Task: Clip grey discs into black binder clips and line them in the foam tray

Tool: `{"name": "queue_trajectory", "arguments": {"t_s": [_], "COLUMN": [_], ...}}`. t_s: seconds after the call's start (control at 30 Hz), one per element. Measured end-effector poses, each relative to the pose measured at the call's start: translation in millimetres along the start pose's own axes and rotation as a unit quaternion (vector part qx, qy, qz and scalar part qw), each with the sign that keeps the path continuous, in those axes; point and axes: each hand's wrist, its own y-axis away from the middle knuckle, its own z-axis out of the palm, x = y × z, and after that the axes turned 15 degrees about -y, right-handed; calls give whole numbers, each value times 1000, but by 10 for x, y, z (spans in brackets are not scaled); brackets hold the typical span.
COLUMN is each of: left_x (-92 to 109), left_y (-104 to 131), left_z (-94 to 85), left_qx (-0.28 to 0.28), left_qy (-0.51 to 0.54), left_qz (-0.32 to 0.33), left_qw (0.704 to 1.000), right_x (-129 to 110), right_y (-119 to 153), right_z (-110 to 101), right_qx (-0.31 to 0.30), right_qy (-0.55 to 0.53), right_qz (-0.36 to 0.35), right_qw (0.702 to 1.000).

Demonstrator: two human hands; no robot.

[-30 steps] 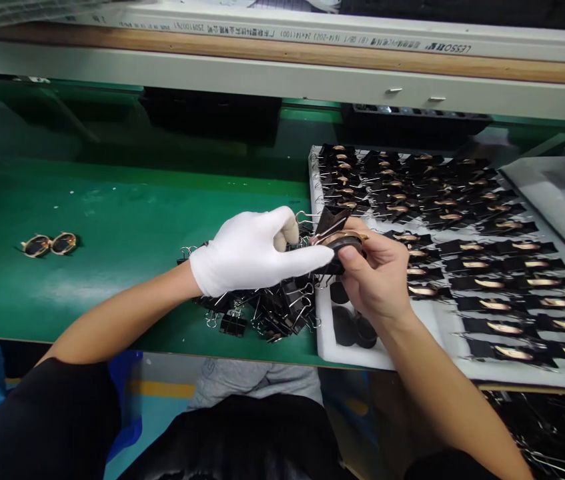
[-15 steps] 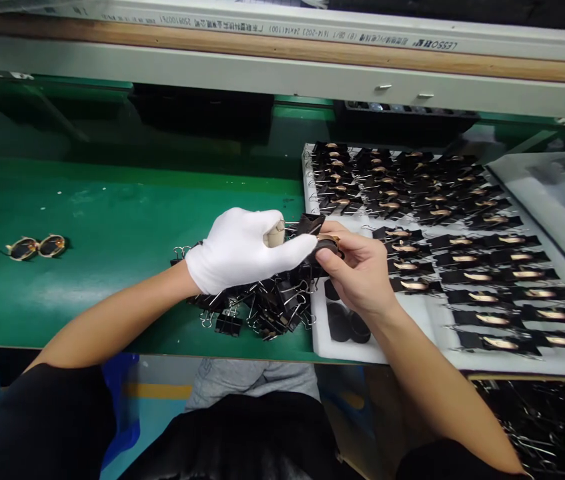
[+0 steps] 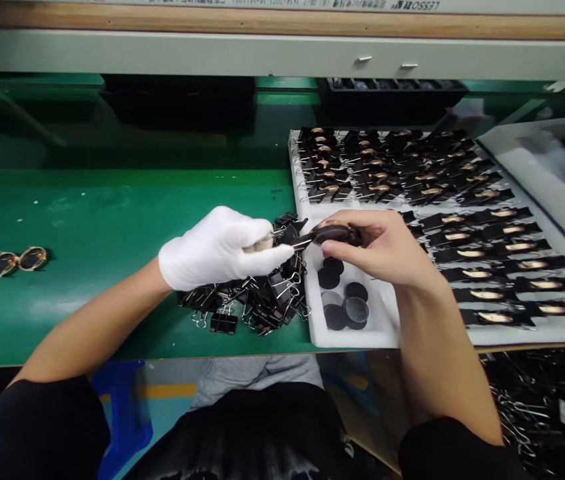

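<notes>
My left hand [image 3: 217,250], in a white glove with beige fingertip covers, is closed on the wire handles of a black binder clip [image 3: 290,233]. Bare, my right hand [image 3: 379,243] pinches a dark round lens piece [image 3: 335,233] with a brownish rim between thumb and fingers. The clip meets the left edge of this piece; whether its jaws grip it I cannot tell. Under my left hand lies a heap of black binder clips [image 3: 262,300] on the green table. Several loose dark discs [image 3: 355,310] lie in the white foam tray [image 3: 319,333] below my right hand.
Rows of clipped gold-edged pieces [image 3: 477,273] fill much of the tray to the right. A pair of round sunglasses [image 3: 17,261] lies at far left on the green table [image 3: 112,213]. A shelf beam [image 3: 262,57] crosses above; more clips [image 3: 547,407] sit lower right.
My right hand has turned and drawn slightly right with the round piece, uncovering the loose discs. My left hand has shifted a little left, still on the binder clip. The view has tilted slightly.
</notes>
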Motion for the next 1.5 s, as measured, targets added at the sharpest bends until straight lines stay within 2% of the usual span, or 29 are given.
{"name": "queue_trajectory", "arguments": {"t_s": [0.07, 0.23, 0.4, 0.57, 0.67, 0.73, 0.8, 0.87, 0.93, 1.0, 1.07, 1.23, 1.37, 1.43, 1.5], "left_x": [22, 54, 55, 52, 90, 131, 175, 210, 229, 230, 221, 231, 254, 227, 167], "left_y": [12, 29, 26, 2, 8, 15, 14, 6, -1, -1, 6, 46, 106, 127, 132], "left_z": [41, 47, 57, 18, -40, -64, -75, -87, -116, -158, -199, -226, -257, -306, -369], "left_qx": [2, -41, -75, -45, -43, -85, -158, -212, -218, -185, -157, -137, -167, -187, -174], "left_qy": [-22, -81, -107, -130, -75, 60, 202, 276, 275, 246, 201, 108, 67, 64, 55], "left_qz": [31, 56, 70, 62, -14, -105, -175, -196, -186, -179, -169, -124, -39, -16, -24], "left_qw": [999, 994, 989, 989, 996, 989, 951, 917, 918, 935, 952, 977, 983, 980, 983], "right_x": [3, 15, 51, 94, 125, 147, 158, 148, 110, 46, -29, -193, -355, -464, -572], "right_y": [6, 0, 0, 5, 18, 36, 60, 86, 109, 125, 137, 208, 373, 497, 643], "right_z": [0, -6, -13, 12, 13, 22, 43, 68, 80, 75, 74, 245, 376, 275, 28], "right_qx": [-45, -141, -182, -148, -67, -10, 16, 23, 26, 19, 0, -30, -27, -20, -12], "right_qy": [36, 73, 104, 114, 211, 272, 285, 274, 279, 296, 282, 158, 145, 176, 224], "right_qz": [-34, -78, -102, -174, -219, -215, -185, -169, -184, -207, -211, -134, -83, -86, -92], "right_qw": [998, 984, 972, 967, 950, 938, 941, 946, 942, 932, 936, 978, 986, 980, 970]}}
